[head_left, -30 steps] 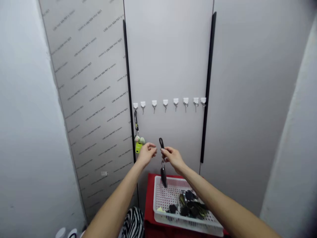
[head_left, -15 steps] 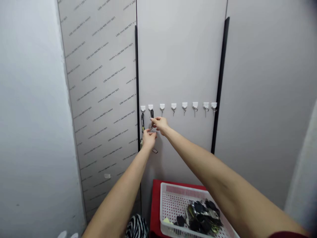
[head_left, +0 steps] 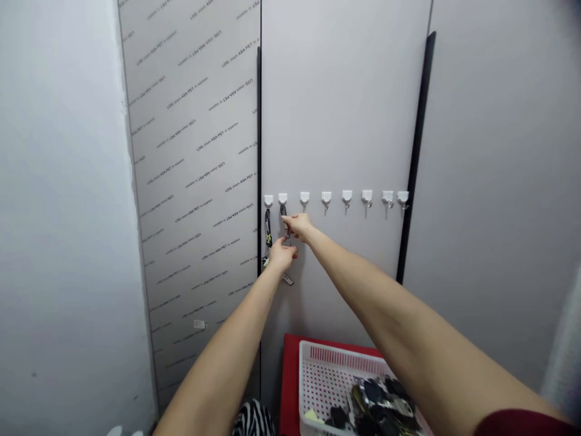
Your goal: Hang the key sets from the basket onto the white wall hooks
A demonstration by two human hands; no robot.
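Note:
A row of several white wall hooks (head_left: 325, 198) runs across a grey cabinet door. A black key strap (head_left: 284, 213) hangs from the second hook from the left. My right hand (head_left: 299, 226) pinches that strap just below the hook. My left hand (head_left: 282, 255) is closed around the lower part of the same key set, whose tag (head_left: 287, 280) sticks out beneath it. Another strap with keys (head_left: 267, 225) hangs from the first hook, beside my left hand.
A white perforated basket (head_left: 327, 375) with several dark keys (head_left: 376, 402) sits on a red surface (head_left: 289, 381) at the bottom. A film-covered panel (head_left: 195, 151) stands to the left. Black vertical handles (head_left: 415, 157) edge the doors. Zebra-patterned fabric (head_left: 252, 421) lies below.
Both hands rose from above the basket to the second hook, carrying the black key strap, which now hangs on that hook. The view shifted up.

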